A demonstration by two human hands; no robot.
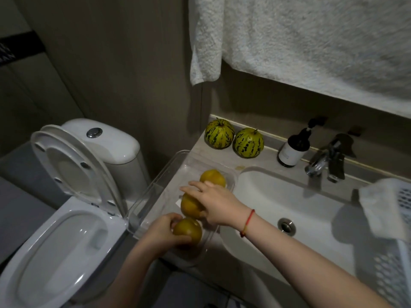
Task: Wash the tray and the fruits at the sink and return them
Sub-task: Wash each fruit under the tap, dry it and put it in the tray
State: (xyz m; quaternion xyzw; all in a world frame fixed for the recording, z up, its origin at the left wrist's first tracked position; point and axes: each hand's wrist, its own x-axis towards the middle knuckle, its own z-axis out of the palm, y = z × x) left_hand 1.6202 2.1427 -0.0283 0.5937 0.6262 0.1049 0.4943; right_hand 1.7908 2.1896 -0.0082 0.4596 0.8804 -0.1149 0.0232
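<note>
Between the two hands, three yellow fruits lie in a clear tray (pixel 155 192) on the surface left of the sink (pixel 311 210). Left hand (pixel 163 232) fingers curl round the nearest fruit (pixel 188 230); right hand (pixel 213 203) fingers grasp the middle fruit (pixel 189 206). Beyond them lies the far fruit (pixel 212 177), then two striped melons (pixel 233 138).

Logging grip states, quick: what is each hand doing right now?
Left hand: grips the nearest orange fruit in the clear tray.
Right hand: fingers curled over the middle fruit.
</note>
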